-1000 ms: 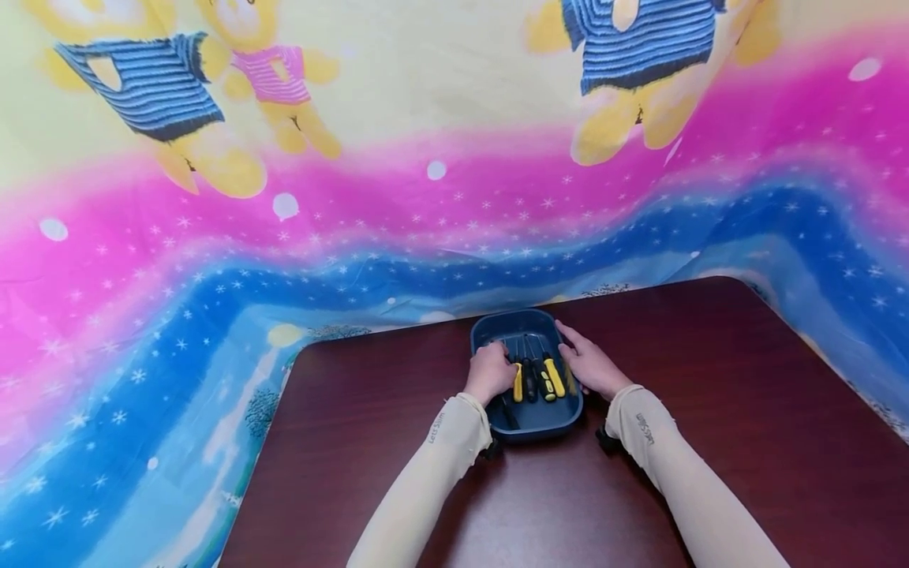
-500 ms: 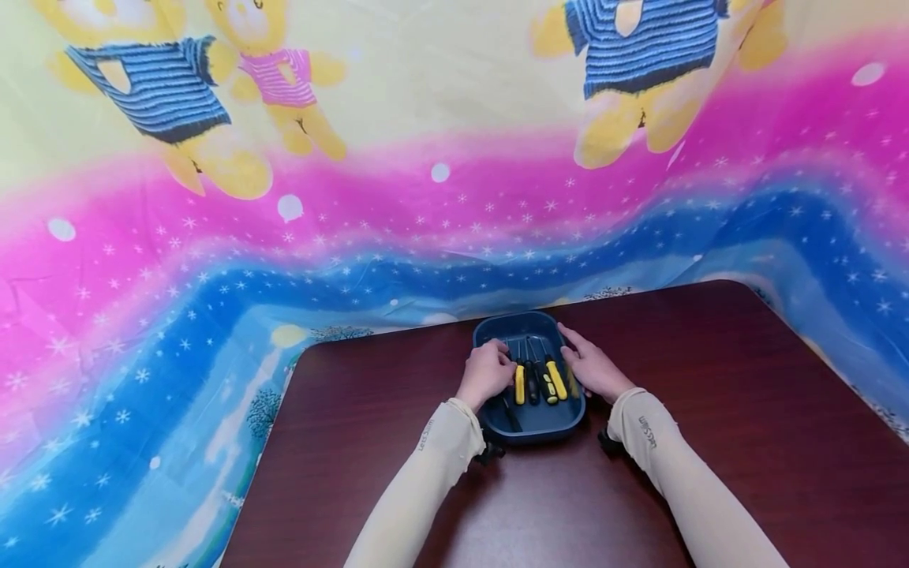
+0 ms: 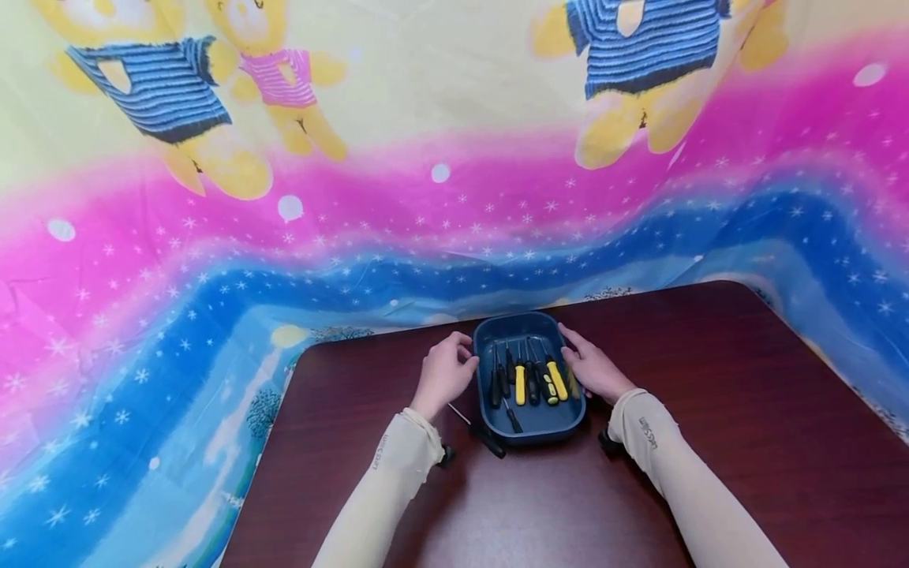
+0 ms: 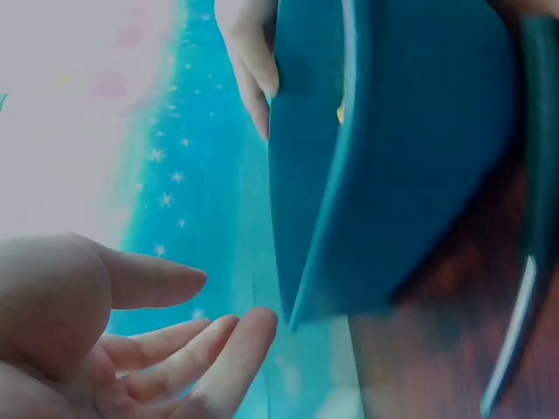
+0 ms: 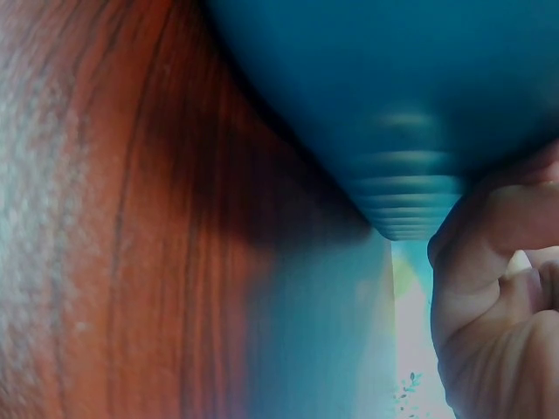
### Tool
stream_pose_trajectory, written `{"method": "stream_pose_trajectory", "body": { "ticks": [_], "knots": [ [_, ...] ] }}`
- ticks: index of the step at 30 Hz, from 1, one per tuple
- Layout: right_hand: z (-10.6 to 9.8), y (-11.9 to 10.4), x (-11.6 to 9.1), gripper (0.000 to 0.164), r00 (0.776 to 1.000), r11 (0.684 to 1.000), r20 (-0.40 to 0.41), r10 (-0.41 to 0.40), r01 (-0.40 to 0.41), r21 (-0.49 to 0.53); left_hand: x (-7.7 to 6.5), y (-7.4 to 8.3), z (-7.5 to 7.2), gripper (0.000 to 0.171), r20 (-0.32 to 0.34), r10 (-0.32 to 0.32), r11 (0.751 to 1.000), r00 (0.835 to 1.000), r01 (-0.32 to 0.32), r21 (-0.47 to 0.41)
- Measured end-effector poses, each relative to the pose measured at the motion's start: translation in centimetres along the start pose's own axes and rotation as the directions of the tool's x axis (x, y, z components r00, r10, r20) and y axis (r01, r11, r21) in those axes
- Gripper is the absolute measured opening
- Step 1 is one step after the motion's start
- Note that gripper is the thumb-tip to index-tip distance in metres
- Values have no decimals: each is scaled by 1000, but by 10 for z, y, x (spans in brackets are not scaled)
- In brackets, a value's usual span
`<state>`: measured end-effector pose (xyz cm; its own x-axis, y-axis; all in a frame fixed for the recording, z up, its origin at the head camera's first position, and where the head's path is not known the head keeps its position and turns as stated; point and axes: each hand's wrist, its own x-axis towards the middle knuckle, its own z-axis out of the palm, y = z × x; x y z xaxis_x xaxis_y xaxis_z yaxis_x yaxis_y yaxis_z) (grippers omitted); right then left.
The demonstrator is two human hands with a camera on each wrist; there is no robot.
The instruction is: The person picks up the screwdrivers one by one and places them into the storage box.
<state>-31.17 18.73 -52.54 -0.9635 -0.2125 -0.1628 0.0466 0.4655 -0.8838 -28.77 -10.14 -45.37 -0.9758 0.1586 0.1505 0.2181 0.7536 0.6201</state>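
In the head view a dark blue tray (image 3: 529, 432) stands on the table with several screwdrivers lying in it. Some have black handles; a yellow-handled screwdriver (image 3: 521, 385) lies near the middle. My left hand (image 3: 446, 372) is just outside the tray's left side, holding nothing; the left wrist view shows its thumb and fingers (image 4: 240, 358) apart. At the right side my right hand (image 3: 598, 369) grips the tray's rim, its fingers curled against the outer wall in the right wrist view. A black-handled screwdriver (image 3: 488, 442) lies on the table beside the tray, below my left wrist.
The dark red-brown wooden table (image 3: 710, 410) extends on both sides of the tray. Behind it hangs a printed cloth (image 3: 383, 205) with bears and snowflakes. The tray stands close to the table's back edge.
My left hand has moved out of the tray to the left, leaving black-handled screwdrivers visible on the tray's left side. The screwdriver on the table has come into view. The right hand stays put.
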Motion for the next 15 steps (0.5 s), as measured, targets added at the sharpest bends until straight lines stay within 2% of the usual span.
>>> {"method": "stream_pose_trajectory", "body": {
  "ticks": [3, 7, 11, 15],
  "knots": [
    [0, 1, 1, 60, 1000, 1000, -3, 5, -5, 4, -7, -8, -6, 36, 10, 2, 998, 1000, -3, 59],
    [0, 2, 3, 60, 1000, 1000, -2, 7, -7, 1, -22, -20, -7, 38, 68, -25, 992, 997, 16, 128],
    [-1, 2, 3, 60, 1000, 1000, 3, 13, -13, 0, -38, -28, 2, 33, 154, -41, 987, 987, 16, 161],
    [-1, 2, 2, 60, 1000, 1000, -2, 13, -13, 4, -51, -34, 19, 20, 198, -5, 982, 980, -32, 184]
  ]
}}
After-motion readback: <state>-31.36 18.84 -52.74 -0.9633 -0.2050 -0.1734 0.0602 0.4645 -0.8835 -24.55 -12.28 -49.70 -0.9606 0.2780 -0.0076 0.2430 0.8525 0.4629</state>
